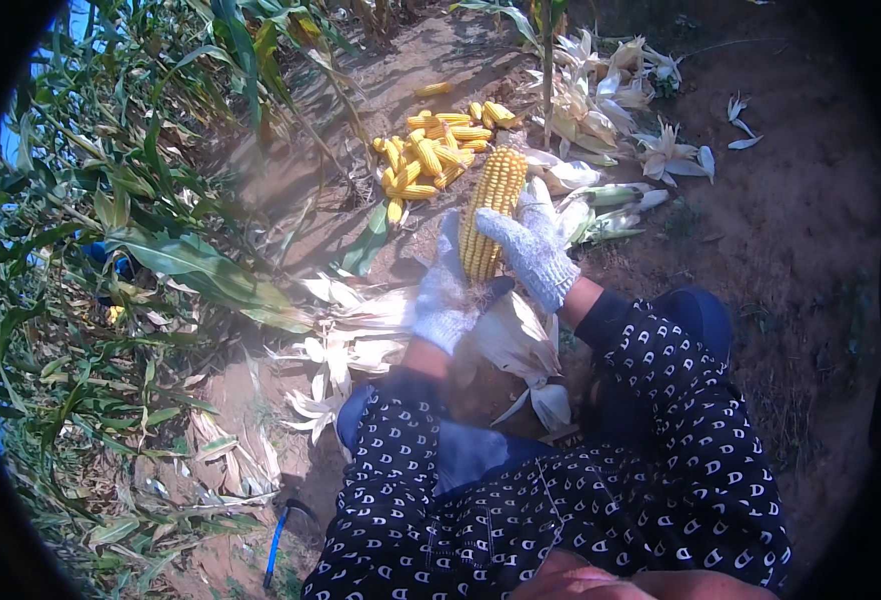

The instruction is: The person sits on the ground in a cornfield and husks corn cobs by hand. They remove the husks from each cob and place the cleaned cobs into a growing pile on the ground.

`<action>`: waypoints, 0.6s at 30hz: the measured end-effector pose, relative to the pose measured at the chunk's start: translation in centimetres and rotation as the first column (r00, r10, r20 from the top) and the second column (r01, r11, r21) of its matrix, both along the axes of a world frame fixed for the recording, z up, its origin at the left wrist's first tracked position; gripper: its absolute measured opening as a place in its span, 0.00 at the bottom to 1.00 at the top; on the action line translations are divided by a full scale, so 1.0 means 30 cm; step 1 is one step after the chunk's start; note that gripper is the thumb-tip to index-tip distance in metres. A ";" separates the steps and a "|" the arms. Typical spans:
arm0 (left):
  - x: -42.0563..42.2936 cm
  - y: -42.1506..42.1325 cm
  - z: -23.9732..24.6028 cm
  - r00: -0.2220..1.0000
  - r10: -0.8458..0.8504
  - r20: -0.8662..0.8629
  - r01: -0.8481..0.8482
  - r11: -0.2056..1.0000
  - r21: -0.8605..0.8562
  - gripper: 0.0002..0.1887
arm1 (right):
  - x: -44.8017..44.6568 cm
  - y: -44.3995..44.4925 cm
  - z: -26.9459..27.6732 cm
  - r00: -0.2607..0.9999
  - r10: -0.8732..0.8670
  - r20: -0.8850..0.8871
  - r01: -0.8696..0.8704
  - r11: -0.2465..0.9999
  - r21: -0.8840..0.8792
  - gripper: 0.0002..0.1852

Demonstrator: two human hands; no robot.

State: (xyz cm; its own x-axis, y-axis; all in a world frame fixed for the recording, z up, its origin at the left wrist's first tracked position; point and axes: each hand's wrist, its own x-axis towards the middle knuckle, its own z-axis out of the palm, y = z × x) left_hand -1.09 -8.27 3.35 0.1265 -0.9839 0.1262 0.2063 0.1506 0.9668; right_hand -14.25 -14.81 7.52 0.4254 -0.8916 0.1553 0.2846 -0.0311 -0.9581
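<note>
A large husked ear of yellow corn [489,210] stands nearly upright between my gloved hands. My left hand [444,289], in a pale knit glove, grips its lower left side. From the right, my right hand [534,244] holds the ear with fingers against its kernels. Both gloves look alike. Some dry silk clings near the base, and the fingers behind the ear are hidden. Below my hands, a dry pale husk [519,341] lies between my knees. Just beyond them is a heap of husked yellow ears [425,154] on the soil.
Dry husks [358,322] lie to the left of my hands, and more husks [598,97] are piled beyond, around an upright stalk [548,75]. Standing corn plants [148,187] crowd the left side. A sickle with a blue handle [275,544] rests on the ground at lower left.
</note>
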 end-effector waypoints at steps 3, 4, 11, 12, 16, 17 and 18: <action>0.009 0.014 -0.033 0.963 0.013 0.270 -0.020 0.999 0.025 0.45 | -0.025 -0.004 0.046 0.993 0.068 0.102 -0.075 0.995 0.071 0.26; 0.018 0.025 -0.041 0.962 -0.114 0.247 0.102 0.993 0.060 0.41 | -0.033 -0.004 0.060 0.983 0.107 0.148 -0.116 0.992 0.053 0.26; 0.014 0.058 -0.151 0.957 -0.246 -0.150 0.287 0.867 0.407 0.32 | -0.052 -0.010 0.083 0.991 0.132 0.009 -0.132 0.978 0.163 0.26; 0.019 0.075 -0.180 0.947 -0.215 -0.240 0.306 0.834 0.459 0.32 | -0.054 -0.015 0.079 0.990 0.142 0.023 -0.144 0.982 0.121 0.27; 0.043 0.112 -0.259 0.915 -0.370 0.160 0.309 0.898 0.312 0.32 | -0.052 -0.051 0.078 0.949 0.125 -0.291 -0.129 0.992 0.003 0.31; 0.038 0.110 -0.260 0.861 -0.370 0.350 0.257 0.909 0.327 0.32 | -0.050 -0.051 0.079 0.938 0.114 -0.326 -0.146 0.986 -0.075 0.32; 0.035 0.101 -0.249 0.851 -0.310 0.424 0.231 0.946 0.229 0.33 | -0.052 -0.050 0.082 0.923 0.081 -0.377 -0.141 0.981 -0.134 0.32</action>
